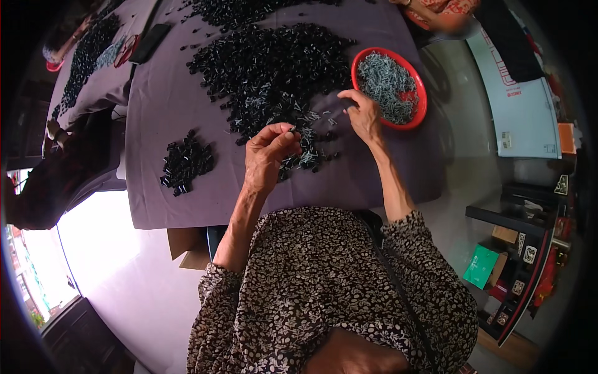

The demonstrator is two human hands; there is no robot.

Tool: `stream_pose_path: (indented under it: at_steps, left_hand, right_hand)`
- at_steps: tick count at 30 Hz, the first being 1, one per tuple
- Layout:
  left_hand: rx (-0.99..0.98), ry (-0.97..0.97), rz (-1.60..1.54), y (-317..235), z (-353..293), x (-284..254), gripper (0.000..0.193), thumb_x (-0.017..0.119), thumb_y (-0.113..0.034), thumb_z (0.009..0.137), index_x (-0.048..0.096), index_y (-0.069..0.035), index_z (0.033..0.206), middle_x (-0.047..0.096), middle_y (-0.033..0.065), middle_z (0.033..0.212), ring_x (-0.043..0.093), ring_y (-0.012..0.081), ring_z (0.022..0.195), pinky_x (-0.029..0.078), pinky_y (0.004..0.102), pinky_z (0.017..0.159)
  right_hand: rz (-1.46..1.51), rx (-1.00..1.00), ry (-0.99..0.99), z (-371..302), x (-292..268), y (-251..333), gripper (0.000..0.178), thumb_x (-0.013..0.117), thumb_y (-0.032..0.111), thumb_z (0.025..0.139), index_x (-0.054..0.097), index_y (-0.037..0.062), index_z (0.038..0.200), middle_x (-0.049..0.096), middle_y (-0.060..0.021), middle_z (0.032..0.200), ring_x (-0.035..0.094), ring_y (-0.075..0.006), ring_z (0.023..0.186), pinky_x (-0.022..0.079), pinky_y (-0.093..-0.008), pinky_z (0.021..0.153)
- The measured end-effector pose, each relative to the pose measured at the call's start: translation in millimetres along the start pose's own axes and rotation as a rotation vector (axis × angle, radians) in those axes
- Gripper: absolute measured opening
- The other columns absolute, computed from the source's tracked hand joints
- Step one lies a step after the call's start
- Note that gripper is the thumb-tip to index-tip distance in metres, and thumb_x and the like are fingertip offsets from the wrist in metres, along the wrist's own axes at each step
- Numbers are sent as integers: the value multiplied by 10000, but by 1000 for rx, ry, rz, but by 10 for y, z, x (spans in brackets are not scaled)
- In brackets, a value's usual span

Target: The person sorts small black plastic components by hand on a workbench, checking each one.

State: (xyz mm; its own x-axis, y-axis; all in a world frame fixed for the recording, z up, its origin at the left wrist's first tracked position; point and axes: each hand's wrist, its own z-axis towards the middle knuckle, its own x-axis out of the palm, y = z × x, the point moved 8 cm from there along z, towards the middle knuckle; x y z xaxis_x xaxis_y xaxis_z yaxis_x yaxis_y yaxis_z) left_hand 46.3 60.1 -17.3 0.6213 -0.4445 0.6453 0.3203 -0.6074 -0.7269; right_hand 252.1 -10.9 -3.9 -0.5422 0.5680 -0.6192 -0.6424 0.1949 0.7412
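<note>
My left hand is closed in a pinch on a small black plastic piece, above the near edge of a wide heap of similar black pieces. Under and beside its fingertips lie silvery screw-like metal pins mixed with black pieces. My right hand hovers just left of a red plastic basin, thumb and forefinger bent toward each other. Whatever lies between them is too small and dark to name. The basin holds many thin metal pins. Left of my left hand sits a smaller black pile.
A mauve cloth covers the table. Another person's arm shows at the far right, and a seated person at the left, near another black heap. A white carton and a dark shelf unit stand at the right.
</note>
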Motion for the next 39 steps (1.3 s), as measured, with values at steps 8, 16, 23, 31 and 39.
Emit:
stream_pose_path:
  at_steps: [8,16,23,31,39]
  left_hand:
    - [21,-7,37,-78,4,-8,135,596,-57,800,582,-3,923,609,91,824,585,153,680,485,269,664]
    - [49,-5,72,-103,22,27,145,597,-71,803,581,-2,930,613,94,827,579,145,678,480,259,667]
    - [30,-23,70,-73,32,33,152,600,-77,804,583,-9,938,620,77,824,574,122,664,474,240,656]
    - [75,-1,134,-131,59,228,153,584,-79,817,577,-4,951,619,77,824,576,122,677,478,253,675]
    - [152,27,19,-292,23,336,136,580,-64,817,592,7,931,627,70,812,571,114,665,477,240,656]
  right_hand:
    - [-418,-217,152,382,444,-70,244,484,-12,668,570,39,891,580,-128,796,578,-294,768,469,-371,676]
    - [-310,-267,164,247,414,-70,197,481,1,674,572,12,849,593,-159,828,569,-338,767,461,-394,687]
    - [450,373,307,105,397,30,158,523,116,785,609,7,863,602,-72,696,572,-126,624,466,-246,620]
    - [1016,398,295,-45,395,625,136,527,110,810,616,17,855,592,-43,706,566,-105,647,464,-228,647]
    - [746,33,191,2,108,1078,125,538,104,825,598,1,864,602,-43,776,567,-96,730,447,-224,679]
